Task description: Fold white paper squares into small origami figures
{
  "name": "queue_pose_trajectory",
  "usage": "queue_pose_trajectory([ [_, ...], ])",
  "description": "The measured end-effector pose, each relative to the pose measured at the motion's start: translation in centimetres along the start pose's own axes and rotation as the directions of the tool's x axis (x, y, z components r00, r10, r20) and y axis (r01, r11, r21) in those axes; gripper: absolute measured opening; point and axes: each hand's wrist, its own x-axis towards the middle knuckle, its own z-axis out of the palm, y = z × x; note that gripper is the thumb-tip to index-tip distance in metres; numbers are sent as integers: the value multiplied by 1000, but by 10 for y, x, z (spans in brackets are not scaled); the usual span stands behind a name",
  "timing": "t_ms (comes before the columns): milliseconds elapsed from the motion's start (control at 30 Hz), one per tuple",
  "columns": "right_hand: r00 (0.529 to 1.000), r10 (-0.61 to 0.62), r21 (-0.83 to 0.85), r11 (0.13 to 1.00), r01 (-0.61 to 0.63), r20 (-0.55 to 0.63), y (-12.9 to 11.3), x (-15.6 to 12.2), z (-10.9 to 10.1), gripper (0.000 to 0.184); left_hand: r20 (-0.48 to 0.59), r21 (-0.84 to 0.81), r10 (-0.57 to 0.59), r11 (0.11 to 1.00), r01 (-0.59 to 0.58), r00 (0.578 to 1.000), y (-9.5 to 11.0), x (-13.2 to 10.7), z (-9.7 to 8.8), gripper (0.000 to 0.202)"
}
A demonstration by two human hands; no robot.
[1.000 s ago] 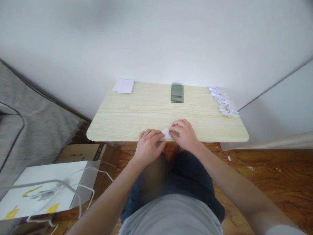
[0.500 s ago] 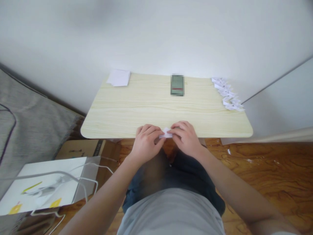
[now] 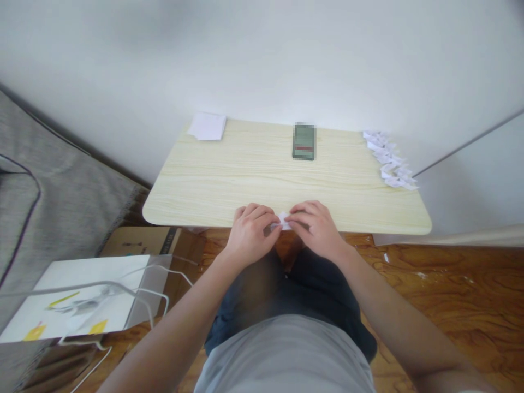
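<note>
A small folded piece of white paper is held at the front edge of the pale wooden table. My left hand pinches its left side between thumb and fingers. On its right side, the fingertips of my right hand close on the paper. Parts of the paper are hidden behind the fingers. A stack of white paper sheets lies at the back left of the table. Along the right end runs a row of several folded white paper pieces.
A blurred dark green rectangular object lies at the table's back middle, near the white wall. Left and below stand a white box with cables across it and a cardboard box. Paper scraps dot the wooden floor.
The camera view has shifted slightly, so the table appears a little farther right. Both hands keep hold of the folded paper, with the fingers slightly repositioned.
</note>
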Motion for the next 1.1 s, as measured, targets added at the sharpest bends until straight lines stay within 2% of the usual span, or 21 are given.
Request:
queue_pose_trajectory([
  [133,999,-12,17,1000,13,-45,4,0,5,8,-37,-7,-23,1000,23,999,-3,-2,5,14],
  [333,994,55,9,998,-55,-99,0,2,9,2,-76,-3,-73,997,73,994,-1,0,9,13],
  [600,993,98,-85,991,-104,-72,-14,6,8,6,-128,18,-115,993,118,985,5,2,14,10],
  [833,986,134,-79,987,-142,-100,-11,6,10,5,-120,22,-148,988,152,982,5,1,14,4],
  [1000,983,144,-41,988,-149,-111,-8,4,10,3,-108,4,-136,990,138,985,2,-2,12,11],
  [1100,984,116,-56,991,-124,-133,-12,-2,14,15,-121,-11,-105,994,105,987,-1,-5,13,18],
])
